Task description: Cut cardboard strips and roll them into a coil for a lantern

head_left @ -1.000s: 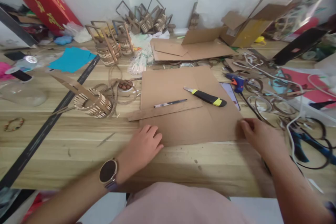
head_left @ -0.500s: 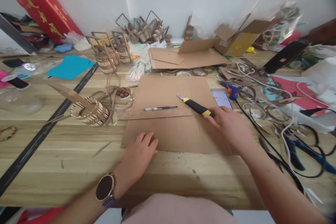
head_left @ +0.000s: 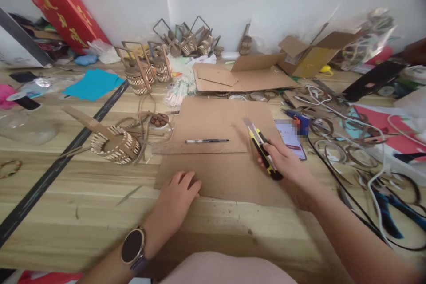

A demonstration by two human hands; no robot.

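From the head camera we see our left hand (head_left: 178, 193) lying flat, fingers stretched out and holding nothing, on the near edge of the cardboard sheet (head_left: 219, 177) spread on the wooden table (head_left: 83, 195). Our right hand (head_left: 288, 166) has its fingers wrapped around the utility knife (head_left: 261, 146), blade end pointing away from us over the sheet's right part; whether the blade touches we cannot tell. A pen (head_left: 207, 141) lies just beyond a cardboard strip (head_left: 186, 147). A phone (head_left: 293, 140) lies just right of the knife.
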